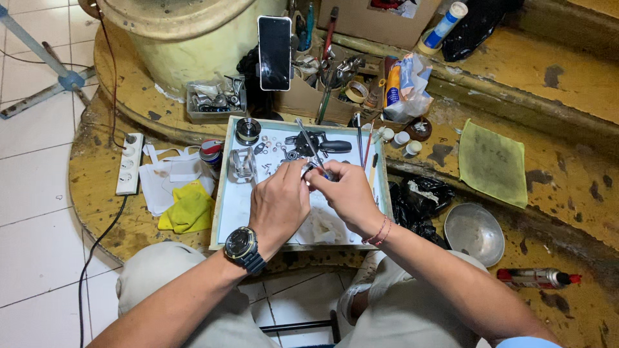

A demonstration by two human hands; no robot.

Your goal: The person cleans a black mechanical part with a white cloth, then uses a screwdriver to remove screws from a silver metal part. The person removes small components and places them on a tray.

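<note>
Small metal part (pixel 307 169): it sits between the fingertips of both hands, above the middle of the white tray (pixel 233 212); it is too small to tell its exact shape.
Left hand (pixel 278 201): closed, fingers curled, the fingertips pinch the small metal part from the left; a dark wristwatch (pixel 241 247) is on this wrist.
Right hand (pixel 347 192): closed around a thin tool (pixel 312 145), and its fingertips also touch the part.
Key relation: the part lies at the fingertips, between the hands; the long axis of the thin tool runs from the right hand up and to the left, toward the far edge of the tray; both hands seem equally near.
White tray: it holds a round spool (pixel 247 130) at the far left corner, a silver frame piece (pixel 242 162) below the spool, and a black reel body (pixel 317 143) at the far middle.
Left of the tray: yellow cloth (pixel 188 207), then a white power strip (pixel 129 164).
Right of the tray: black plastic bag (pixel 418 200), metal bowl (pixel 474 233), green cloth (pixel 492 162).
Behind the tray: a phone (pixel 275 53) stands upright.
</note>
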